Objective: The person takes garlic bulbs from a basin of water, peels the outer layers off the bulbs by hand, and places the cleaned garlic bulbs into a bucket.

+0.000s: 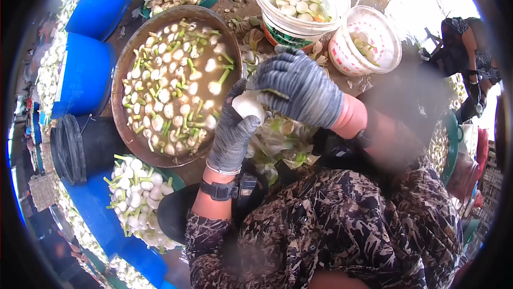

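My left hand (233,134), in a grey glove, is closed around a peeled white bulb (247,106). Just to the right and above it, my right hand (299,83), also gloved, has its fingers bent over the bulb's green top; its fingertips are partly hidden. Left of both hands stands a wide round basin (122,129) of murky water with many white bulbs and green stems floating in it. Pale peelings (280,139) lie below my hands.
A white bucket (288,31) and a smaller pink-patterned bucket (342,56) hold some bulbs. Heaped bulbs (140,198) lie at lower left beside blue tubs (85,78). Another person (473,48) is at the far right.
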A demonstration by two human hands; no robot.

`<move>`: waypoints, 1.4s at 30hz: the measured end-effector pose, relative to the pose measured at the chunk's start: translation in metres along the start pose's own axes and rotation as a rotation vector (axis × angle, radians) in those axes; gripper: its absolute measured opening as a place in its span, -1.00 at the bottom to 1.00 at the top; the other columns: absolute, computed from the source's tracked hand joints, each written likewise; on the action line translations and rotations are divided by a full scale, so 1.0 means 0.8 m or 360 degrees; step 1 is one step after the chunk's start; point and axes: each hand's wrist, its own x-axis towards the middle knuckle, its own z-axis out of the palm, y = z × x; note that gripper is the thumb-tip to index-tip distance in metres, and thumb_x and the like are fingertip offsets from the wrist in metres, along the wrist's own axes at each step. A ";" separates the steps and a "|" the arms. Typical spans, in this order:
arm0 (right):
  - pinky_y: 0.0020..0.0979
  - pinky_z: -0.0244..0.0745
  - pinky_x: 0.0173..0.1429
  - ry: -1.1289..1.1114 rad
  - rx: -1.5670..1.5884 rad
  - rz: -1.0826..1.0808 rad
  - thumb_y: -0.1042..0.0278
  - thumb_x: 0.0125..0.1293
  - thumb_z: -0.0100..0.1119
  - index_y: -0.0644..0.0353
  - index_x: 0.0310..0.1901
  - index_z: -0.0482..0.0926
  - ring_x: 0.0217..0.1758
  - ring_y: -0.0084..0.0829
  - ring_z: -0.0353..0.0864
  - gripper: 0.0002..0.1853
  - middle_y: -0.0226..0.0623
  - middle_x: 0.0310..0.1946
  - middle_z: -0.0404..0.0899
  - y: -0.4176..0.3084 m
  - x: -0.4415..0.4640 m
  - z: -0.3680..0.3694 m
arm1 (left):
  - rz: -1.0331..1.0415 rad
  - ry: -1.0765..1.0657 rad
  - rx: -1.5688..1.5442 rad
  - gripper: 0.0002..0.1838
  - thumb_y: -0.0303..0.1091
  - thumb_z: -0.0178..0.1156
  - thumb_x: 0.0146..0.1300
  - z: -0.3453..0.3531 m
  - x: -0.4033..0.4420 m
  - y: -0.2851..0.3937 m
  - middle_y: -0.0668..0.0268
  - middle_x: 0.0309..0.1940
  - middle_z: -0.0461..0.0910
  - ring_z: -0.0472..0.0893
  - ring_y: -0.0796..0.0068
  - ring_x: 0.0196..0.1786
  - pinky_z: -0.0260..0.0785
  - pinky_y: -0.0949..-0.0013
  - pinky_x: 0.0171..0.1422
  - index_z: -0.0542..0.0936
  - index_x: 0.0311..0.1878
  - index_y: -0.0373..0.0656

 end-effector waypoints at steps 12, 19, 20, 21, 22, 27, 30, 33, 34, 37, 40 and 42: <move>-0.14 0.52 -0.22 -0.0415 0.0399 0.0750 0.25 0.29 0.17 0.24 -0.24 0.57 -0.32 0.03 0.62 -0.79 -0.03 -0.43 0.62 -0.004 -0.021 0.033 | -0.0015 -0.0242 0.0569 -0.16 -0.38 0.29 0.09 -0.007 -0.012 -0.002 0.27 -0.01 0.42 0.45 0.46 0.05 0.33 0.34 0.27 0.13 0.44 -0.24; -0.32 0.52 -0.19 -0.0477 0.0801 0.0701 0.38 0.30 0.24 0.26 -0.19 0.57 -0.38 -0.28 0.61 -0.86 -0.18 -0.40 0.62 -0.001 -0.025 0.020 | 0.0217 -0.0212 0.0557 -0.11 -0.41 0.25 0.10 -0.014 -0.007 -0.009 0.21 -0.02 0.40 0.45 0.36 0.04 0.30 0.32 0.30 0.05 0.49 -0.25; -0.32 0.51 -0.20 -0.0421 0.0660 0.0641 0.37 0.31 0.24 0.25 -0.20 0.57 -0.38 -0.27 0.59 -0.86 -0.17 -0.42 0.61 -0.002 -0.026 0.024 | 0.0259 -0.0234 0.0780 -0.11 -0.43 0.24 0.09 -0.011 -0.009 -0.003 0.20 -0.01 0.39 0.44 0.37 0.05 0.30 0.32 0.30 0.05 0.49 -0.25; -0.32 0.51 -0.20 -0.0418 0.0660 0.0641 0.37 0.31 0.24 0.25 -0.20 0.57 -0.38 -0.27 0.59 -0.86 -0.17 -0.42 0.61 -0.003 -0.026 0.027 | 0.0296 -0.0262 0.1002 -0.11 -0.44 0.22 0.09 -0.007 -0.010 0.001 0.20 -0.01 0.38 0.44 0.38 0.06 0.29 0.33 0.30 0.04 0.49 -0.25; -0.27 0.52 -0.21 -0.0391 0.0644 0.0767 0.34 0.29 0.24 0.27 -0.24 0.57 -0.37 -0.16 0.60 -0.84 -0.10 -0.43 0.61 -0.005 -0.024 0.031 | 0.0245 -0.0266 0.0992 -0.12 -0.48 0.19 0.07 -0.002 -0.010 0.001 0.13 0.12 0.36 0.41 0.31 0.18 0.24 0.28 0.37 0.03 0.49 -0.25; -0.23 0.52 -0.17 -0.0263 0.0926 0.0998 0.23 0.33 0.21 0.30 -0.22 0.55 -0.31 -0.13 0.64 -0.74 -0.04 -0.40 0.62 0.001 -0.027 0.042 | 0.0464 -0.0137 0.1252 -0.10 -0.43 0.20 0.05 -0.004 -0.005 0.000 0.02 0.36 0.19 0.29 0.12 0.36 0.11 0.16 0.49 0.02 0.48 -0.24; -0.27 0.52 -0.09 -0.0438 0.0932 0.0920 0.16 0.37 0.20 0.27 -0.16 0.55 -0.25 -0.23 0.65 -0.71 -0.07 -0.31 0.65 0.002 -0.028 0.029 | 0.0579 -0.0147 0.1082 -0.10 -0.28 0.25 0.12 -0.015 0.000 -0.002 0.12 0.27 0.26 0.33 0.26 0.28 0.21 0.23 0.42 0.02 0.48 -0.22; -0.25 0.52 -0.09 -0.0655 0.0862 0.0979 0.22 0.34 0.20 0.23 -0.17 0.55 -0.23 -0.15 0.65 -0.77 -0.09 -0.28 0.65 -0.007 -0.029 0.028 | 0.0145 -0.0204 0.0294 -0.13 -0.25 0.28 0.20 -0.019 0.000 -0.008 0.18 0.23 0.28 0.38 0.36 0.21 0.32 0.30 0.30 0.02 0.48 -0.17; -0.21 0.51 -0.11 -0.0519 0.0570 0.0724 0.28 0.32 0.19 0.23 -0.18 0.55 -0.22 -0.09 0.64 -0.81 -0.08 -0.30 0.64 -0.008 -0.033 0.032 | -0.0023 -0.0058 -0.0011 -0.29 -0.27 0.26 0.27 -0.008 -0.003 -0.015 0.24 0.14 0.40 0.45 0.46 0.11 0.38 0.37 0.21 0.17 0.41 -0.17; -0.09 0.49 -0.16 -0.0339 0.0158 0.0436 0.37 0.24 0.14 0.22 -0.24 0.54 -0.24 0.05 0.59 -0.87 -0.04 -0.39 0.60 -0.010 -0.031 0.037 | -0.0109 0.0057 0.0701 -0.49 -0.36 0.20 0.32 -0.009 0.009 -0.022 0.26 0.02 0.50 0.50 0.51 0.03 0.39 0.40 0.20 0.31 0.29 -0.20; -0.08 0.48 -0.20 -0.0349 0.0247 0.0902 0.30 0.29 0.13 0.24 -0.30 0.55 -0.31 0.08 0.59 -0.82 0.03 -0.46 0.58 -0.007 -0.033 0.038 | 0.0097 0.0001 0.1025 -0.54 -0.45 0.12 0.27 -0.002 0.016 -0.017 0.18 0.04 0.53 0.53 0.41 0.09 0.36 0.38 0.26 0.35 0.25 -0.25; -0.08 0.48 -0.20 -0.0377 0.0332 0.0965 0.27 0.30 0.13 0.25 -0.31 0.55 -0.31 0.09 0.59 -0.80 0.04 -0.45 0.58 0.009 -0.036 0.040 | 0.0176 -0.0040 0.1162 -0.43 -0.56 0.01 0.19 0.009 0.016 -0.002 0.14 0.18 0.45 0.48 0.33 0.21 0.30 0.35 0.34 0.29 0.34 -0.26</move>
